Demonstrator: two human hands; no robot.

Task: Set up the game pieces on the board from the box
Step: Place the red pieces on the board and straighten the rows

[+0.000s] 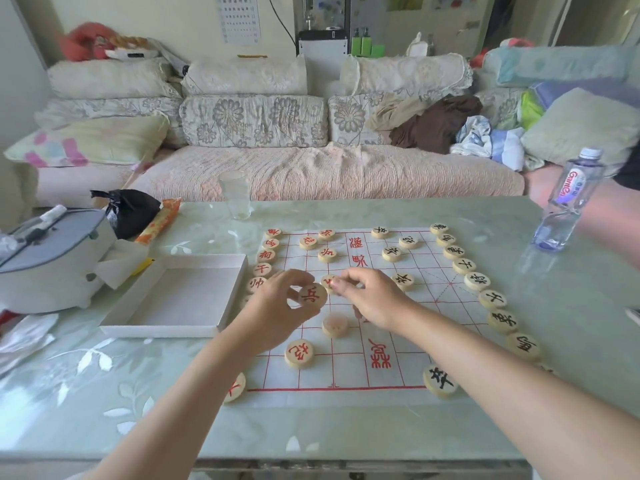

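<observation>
A white paper game board with a red grid lies on the table. Round wooden pieces line it: red-lettered ones along its left edge, black-lettered ones along its right edge, with others scattered on the grid. My left hand holds a red-lettered piece just above the board's left half. My right hand pinches another red-lettered piece resting on the board beside it. A face-down piece lies below them. The white box sits open and empty left of the board.
A water bottle stands at the table's right, another person's arm behind it. A clear cup stands at the far edge. A grey-white appliance, a black bag and tissues crowd the left. A sofa lies beyond.
</observation>
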